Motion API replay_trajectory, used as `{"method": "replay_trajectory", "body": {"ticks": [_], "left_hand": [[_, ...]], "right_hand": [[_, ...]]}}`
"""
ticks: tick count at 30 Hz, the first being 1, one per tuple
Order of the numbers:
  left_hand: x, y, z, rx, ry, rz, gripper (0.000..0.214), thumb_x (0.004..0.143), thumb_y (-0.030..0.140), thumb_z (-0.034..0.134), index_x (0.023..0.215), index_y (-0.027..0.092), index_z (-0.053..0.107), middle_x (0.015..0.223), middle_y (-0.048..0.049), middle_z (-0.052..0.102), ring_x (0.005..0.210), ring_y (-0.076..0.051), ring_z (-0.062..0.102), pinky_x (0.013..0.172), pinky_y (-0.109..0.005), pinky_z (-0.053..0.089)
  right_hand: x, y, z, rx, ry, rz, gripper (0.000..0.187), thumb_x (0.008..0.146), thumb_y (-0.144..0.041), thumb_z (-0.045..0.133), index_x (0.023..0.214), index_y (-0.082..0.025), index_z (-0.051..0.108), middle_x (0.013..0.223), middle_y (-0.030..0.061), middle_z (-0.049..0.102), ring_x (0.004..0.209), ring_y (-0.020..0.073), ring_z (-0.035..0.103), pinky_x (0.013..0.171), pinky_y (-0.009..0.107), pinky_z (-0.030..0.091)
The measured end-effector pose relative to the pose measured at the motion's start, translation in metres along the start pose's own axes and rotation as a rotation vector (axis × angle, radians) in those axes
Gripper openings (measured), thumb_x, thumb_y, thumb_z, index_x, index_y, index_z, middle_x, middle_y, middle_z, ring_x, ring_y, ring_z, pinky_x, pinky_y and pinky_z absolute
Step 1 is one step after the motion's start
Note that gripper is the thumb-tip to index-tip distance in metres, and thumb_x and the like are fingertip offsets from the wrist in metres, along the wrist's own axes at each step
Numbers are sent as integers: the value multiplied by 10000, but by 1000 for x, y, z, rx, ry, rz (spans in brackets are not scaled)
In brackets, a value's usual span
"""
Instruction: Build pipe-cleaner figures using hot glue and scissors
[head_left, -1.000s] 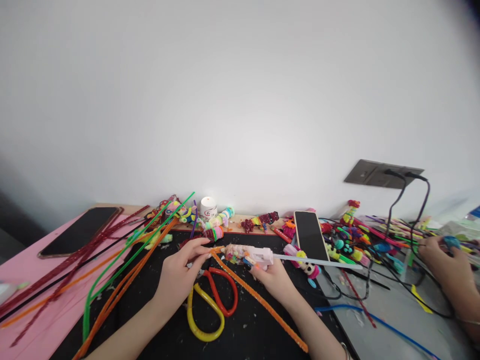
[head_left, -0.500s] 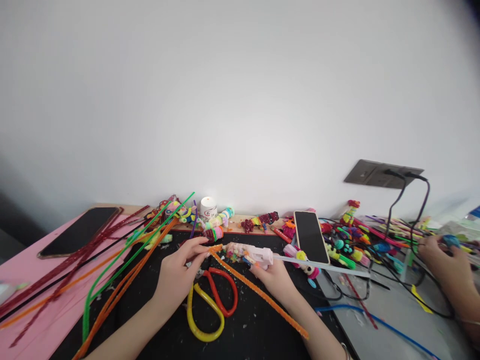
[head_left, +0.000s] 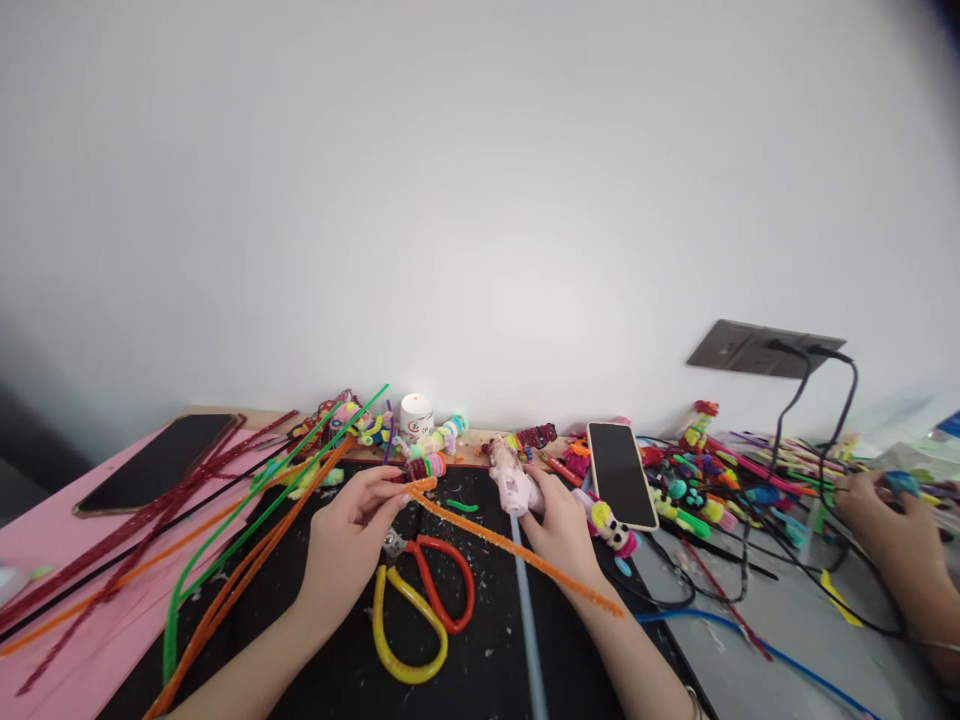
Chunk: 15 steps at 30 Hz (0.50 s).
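Between the fingertips of my left hand [head_left: 349, 530] is pinched an orange pipe cleaner [head_left: 517, 550], its near end bent over and its long tail slanting down across my right wrist. My right hand [head_left: 559, 525] is wrapped around a pale pink hot glue gun [head_left: 514, 490]. The gun's nozzle end points toward the wall, and a long translucent glue stick [head_left: 529, 620] sticks out of its back toward me. Scissors [head_left: 412, 620] with one red and one yellow handle lie below my left hand, on the black mat [head_left: 495, 665]. A short green pipe cleaner piece [head_left: 462, 506] lies between my hands.
Green pipe cleaners [head_left: 180, 590] and orange ones cross the left side. A dark phone [head_left: 161, 462] lies on pink board [head_left: 97, 640]; another phone [head_left: 622, 475] leans at right. Pipe-cleaner figures line the wall. Black cables [head_left: 840, 410] hang from the socket. Another person's hand [head_left: 892, 530] works far right.
My right hand has swung the glue gun away from the pipe cleaner's bent end, so its nozzle faces the wall and the glue stick points toward me. The green piece is now uncovered.
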<state>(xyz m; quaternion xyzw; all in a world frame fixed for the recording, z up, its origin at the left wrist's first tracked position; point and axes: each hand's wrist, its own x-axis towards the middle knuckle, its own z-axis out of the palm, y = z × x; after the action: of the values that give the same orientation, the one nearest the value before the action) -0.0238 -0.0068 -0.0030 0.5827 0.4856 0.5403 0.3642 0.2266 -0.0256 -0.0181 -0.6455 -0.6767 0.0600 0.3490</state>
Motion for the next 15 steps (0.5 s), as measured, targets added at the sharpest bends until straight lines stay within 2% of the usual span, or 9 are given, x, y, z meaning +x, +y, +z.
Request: {"method": "replay_trajectory", "body": {"ticks": [4, 8, 10, 13, 15], "left_hand": [[-2, 2, 0, 21, -7, -3, 222, 742, 292, 607, 940, 203, 563, 776, -15, 701, 772, -195, 670, 745, -303, 537], [-6, 0, 1, 111, -38, 54, 198, 759, 282, 594, 940, 206, 565, 774, -8, 702, 757, -184, 670, 716, -282, 535], [-8, -2, 2, 159, -67, 90, 188, 768, 269, 587, 945, 208, 573, 781, -5, 706, 750, -178, 672, 709, -274, 534], [-12, -2, 5, 194, -145, 147, 159, 788, 246, 563, 939, 212, 597, 815, -4, 713, 746, -168, 678, 712, -258, 533], [-15, -1, 8, 199, -202, 188, 141, 793, 235, 557, 918, 210, 617, 854, -9, 715, 751, -164, 681, 725, -248, 530]], "right_hand": [[-3, 0, 5, -248, -10, -36, 502, 667, -172, 544, 1168, -203, 533, 981, 102, 589, 955, 312, 494, 828, 448, 350], [-8, -25, -2, -233, 37, -143, 619, 633, -186, 573, 1238, -221, 448, 1168, 113, 493, 1123, 343, 367, 918, 497, 256], [-11, -40, -6, -123, 35, -252, 542, 646, -249, 603, 1171, -212, 470, 1142, 101, 502, 1104, 319, 381, 912, 469, 274], [-19, -53, -6, 72, -8, -389, 323, 652, -359, 631, 909, -207, 507, 883, 49, 556, 890, 259, 485, 776, 407, 359], [-24, -57, -3, 138, -15, -430, 200, 716, -364, 592, 778, -210, 481, 740, 12, 534, 755, 214, 500, 700, 377, 380]]}}
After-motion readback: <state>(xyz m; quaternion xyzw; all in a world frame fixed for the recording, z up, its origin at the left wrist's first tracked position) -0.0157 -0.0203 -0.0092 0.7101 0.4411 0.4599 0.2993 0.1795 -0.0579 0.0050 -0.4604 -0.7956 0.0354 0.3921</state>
